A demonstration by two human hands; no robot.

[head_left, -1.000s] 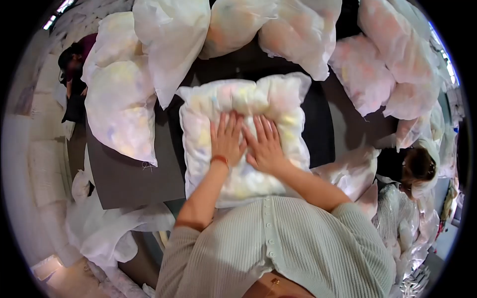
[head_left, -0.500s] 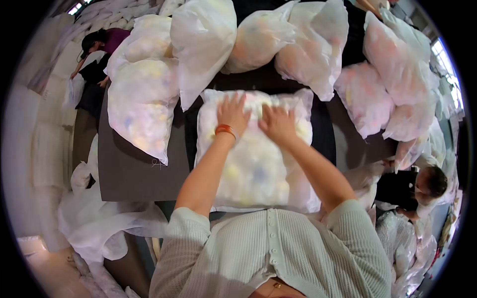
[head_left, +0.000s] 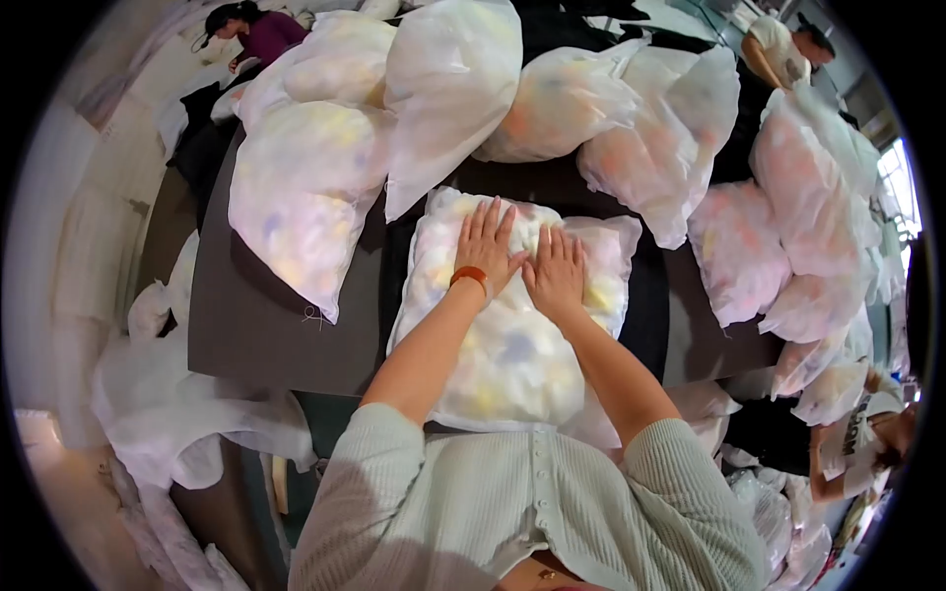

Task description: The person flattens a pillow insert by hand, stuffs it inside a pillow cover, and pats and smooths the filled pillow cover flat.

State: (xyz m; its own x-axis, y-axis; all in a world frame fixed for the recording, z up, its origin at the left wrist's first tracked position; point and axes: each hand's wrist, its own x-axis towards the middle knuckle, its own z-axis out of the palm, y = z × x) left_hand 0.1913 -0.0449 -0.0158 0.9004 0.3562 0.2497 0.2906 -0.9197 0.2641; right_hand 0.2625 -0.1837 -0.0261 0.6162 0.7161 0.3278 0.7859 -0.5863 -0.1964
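White filled bag flat on dark table (head_left: pixel 281 340), stuffed bags (head_left: pixel 305 197) around.

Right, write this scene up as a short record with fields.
left hand: palm down on the cushion, orange band at its wrist
right hand: palm down on the same cushion, beside the left
cushion: white, stuffed, pale coloured patches
under it: black cloth over a dark table
around: stuffed white bags
other people: three, at the edges
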